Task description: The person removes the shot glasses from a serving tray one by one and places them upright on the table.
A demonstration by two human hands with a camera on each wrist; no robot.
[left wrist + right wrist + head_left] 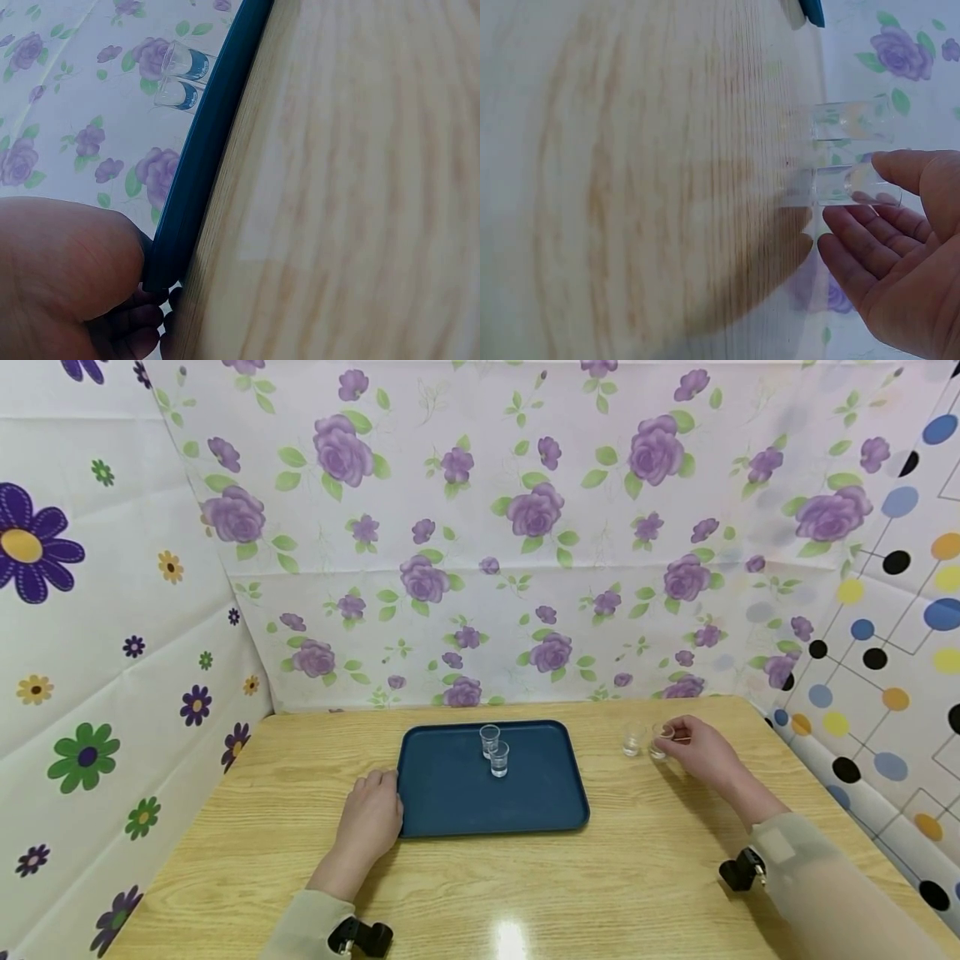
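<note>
Right of the tray point(442, 797), the right hand point(703, 753) pinches a glass point(657, 749); only its wrist view shows the other fingers point(847, 268) loosely bent. The left hand point(369, 814) grips the tray's left edge.

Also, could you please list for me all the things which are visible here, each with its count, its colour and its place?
Table: one, light wood colour, in front of the person.
Tray: one, dark blue, on the table.
Tray glasses: two, clear, standing close together on the tray.
Loose glasses: two, clear, on the table, right of the tray.
Back sheet: one, white with purple roses, behind the table.
Left sheet: one, white with coloured flowers, left side.
Right sheet: one, white with coloured dots, right side.
Wrist devices: two, black, one by each sleeve.
Sleeves: two, pale, on the forearms.
Left hand: one, bare, holding the tray's left edge.
Right hand: one, bare, holding the right one of the loose glasses.
</note>
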